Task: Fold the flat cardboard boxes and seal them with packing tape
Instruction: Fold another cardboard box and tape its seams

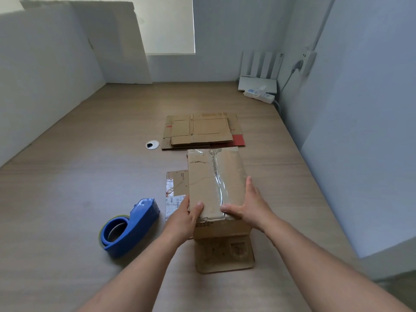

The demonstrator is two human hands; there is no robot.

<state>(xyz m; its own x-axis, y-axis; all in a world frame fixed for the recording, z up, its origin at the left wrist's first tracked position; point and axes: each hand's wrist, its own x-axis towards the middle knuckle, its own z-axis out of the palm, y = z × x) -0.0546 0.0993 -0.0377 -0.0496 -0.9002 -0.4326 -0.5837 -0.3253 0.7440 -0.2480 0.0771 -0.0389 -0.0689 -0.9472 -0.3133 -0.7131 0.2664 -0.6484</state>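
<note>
Both hands hold the near end of the taped box (213,181). The left hand (184,218) and right hand (247,206) each grip a side, thumb on top, likely to steady or lift it. A blue tape dispenser (130,226) lies left of it. More flat boxes (200,131) wait farther off. The print is too small to read.

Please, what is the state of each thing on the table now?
Box: folded, top taped, held by both hands.
Left hand: holds its left side.
Right hand: holds its right side.
Tape dispenser: lying untouched.
Flat boxes: stacked, unfolded.
</note>
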